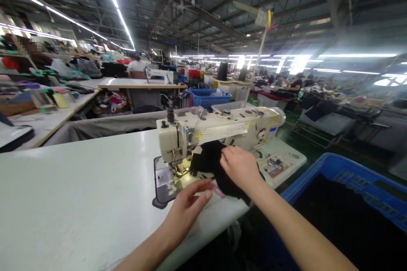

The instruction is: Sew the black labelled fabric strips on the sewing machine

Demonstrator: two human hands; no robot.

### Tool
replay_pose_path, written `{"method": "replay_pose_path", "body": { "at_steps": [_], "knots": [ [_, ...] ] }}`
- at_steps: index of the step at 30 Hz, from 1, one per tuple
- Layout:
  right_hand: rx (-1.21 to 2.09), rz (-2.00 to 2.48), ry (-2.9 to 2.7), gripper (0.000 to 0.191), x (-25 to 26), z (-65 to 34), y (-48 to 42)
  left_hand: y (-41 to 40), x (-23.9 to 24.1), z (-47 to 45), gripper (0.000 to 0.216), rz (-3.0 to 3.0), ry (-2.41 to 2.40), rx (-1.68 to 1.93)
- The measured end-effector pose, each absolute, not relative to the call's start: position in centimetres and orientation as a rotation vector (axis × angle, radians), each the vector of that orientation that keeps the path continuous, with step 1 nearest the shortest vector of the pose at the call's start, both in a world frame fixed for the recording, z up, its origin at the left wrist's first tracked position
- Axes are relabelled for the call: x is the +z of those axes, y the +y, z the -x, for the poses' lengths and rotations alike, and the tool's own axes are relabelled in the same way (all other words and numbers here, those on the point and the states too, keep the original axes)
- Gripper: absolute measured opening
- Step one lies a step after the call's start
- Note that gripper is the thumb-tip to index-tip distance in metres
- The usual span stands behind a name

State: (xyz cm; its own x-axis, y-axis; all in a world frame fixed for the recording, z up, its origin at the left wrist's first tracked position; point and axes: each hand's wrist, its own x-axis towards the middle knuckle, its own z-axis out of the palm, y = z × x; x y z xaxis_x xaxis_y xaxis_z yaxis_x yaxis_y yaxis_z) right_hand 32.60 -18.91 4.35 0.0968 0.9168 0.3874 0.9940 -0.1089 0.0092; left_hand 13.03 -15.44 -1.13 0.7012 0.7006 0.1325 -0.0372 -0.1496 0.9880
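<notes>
A cream sewing machine stands on the white table. Black fabric lies bunched under its arm, just right of the needle and presser foot. My right hand rests on the fabric with its fingers curled into it. My left hand lies on the table in front of the needle plate, fingers together and stretched forward, their tips close to a small pink item at the fabric's edge.
A blue crate with dark cloth sits low at my right. Another blue bin and thread cones stand behind the machine. Cluttered work tables run along the left, with other workers seated far off.
</notes>
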Motion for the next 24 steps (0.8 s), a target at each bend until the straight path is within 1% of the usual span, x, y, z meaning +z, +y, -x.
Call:
{"method": "replay_pose_path", "body": {
  "at_steps": [2,3,5,7,8,10,11,15,19,21,22,24],
  "knots": [
    [-0.429,1.996,-2.037,0.022,4.3,-30.2,-21.2,-16.5,0.0,-12.8,0.049,-1.117,0.565,0.698],
    [-0.415,1.883,-2.140,0.020,4.1,-29.0,-22.3,-16.9,0.5,-12.7,0.049,-0.947,0.569,0.711],
    [-0.368,1.546,-2.257,0.020,3.6,-27.4,-24.2,-17.5,1.3,-12.2,0.037,-0.756,0.626,0.762],
    [-0.239,1.336,-2.098,0.021,3.3,-27.1,-25.2,-17.6,1.6,-11.2,0.028,-0.648,0.713,0.812],
    [-0.151,1.313,-1.933,0.021,3.3,-27.3,-25.3,-17.5,1.6,-10.5,0.030,-0.600,0.741,0.820],
    [0.073,1.365,-1.590,0.025,3.1,-28.3,-25.0,-17.3,1.5,-9.0,0.037,-0.533,0.768,0.820],
    [0.235,1.402,-1.464,0.027,3.0,-28.7,-24.6,-17.2,1.5,-8.3,0.040,-0.515,0.776,0.822],
    [0.984,1.392,-1.288,0.036,1.9,-28.8,-23.7,-16.8,1.5,-5.9,0.042,-0.516,0.808,0.874],
    [1.359,1.327,-1.155,0.036,0.0,-26.3,-24.0,-16.6,1.4,-4.8,0.038,-0.541,0.840,0.924],
    [1.450,1.296,-1.046,0.034,-0.9,-25.1,-24.2,-16.6,1.1,-4.2,0.036,-0.545,0.848,0.968],
    [1.445,1.286,-1.000,0.032,-1.2,-24.8,-24.2,-16.7,0.9,-3.8,0.035,-0.554,0.852,0.990],
    [1.324,1.274,-0.936,0.031,-1.4,-24.6,-24.1,-16.9,0.5,-2.5,0.035,-0.618,0.854,0.993]
  ]
}}
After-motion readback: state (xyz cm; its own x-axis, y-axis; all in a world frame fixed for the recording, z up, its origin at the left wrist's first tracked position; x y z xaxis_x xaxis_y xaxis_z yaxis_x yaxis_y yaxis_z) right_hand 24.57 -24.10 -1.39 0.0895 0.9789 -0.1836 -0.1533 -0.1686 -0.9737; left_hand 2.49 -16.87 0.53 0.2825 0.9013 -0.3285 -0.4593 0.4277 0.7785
